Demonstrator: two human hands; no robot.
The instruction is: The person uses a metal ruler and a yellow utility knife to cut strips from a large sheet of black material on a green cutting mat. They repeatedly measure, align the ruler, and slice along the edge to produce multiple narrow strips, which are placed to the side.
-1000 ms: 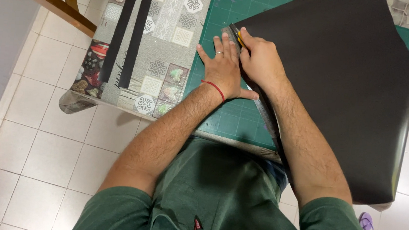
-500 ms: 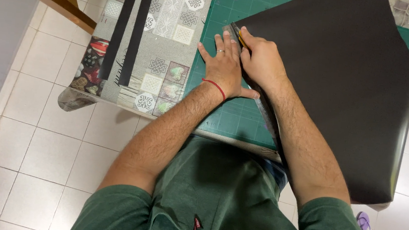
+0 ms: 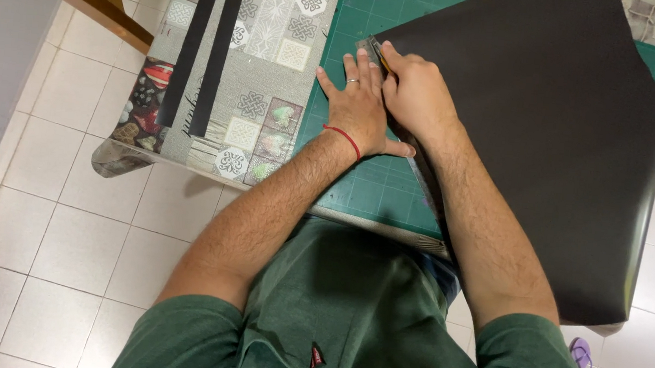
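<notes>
A black sheet (image 3: pixel 537 139) is spread over the green mat (image 3: pixel 359 187) at the table's near edge, its left edge pressed by the flat, open left hand (image 3: pixel 359 108), while a yellow knife (image 3: pixel 378 53) is gripped in the closed right hand (image 3: pixel 418 97).

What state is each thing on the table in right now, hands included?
Left hand: flat, palm down, pressing a metal ruler on the sheet's edge.
Right hand: closed around a yellow-tipped cutter at the ruler's far end.
Black sheet: spread out, overhanging the table's near edge.
Green cutting mat: flat, partly covered by the sheet.
Two black strips: already cut, lying side by side on the patterned tablecloth.
</notes>
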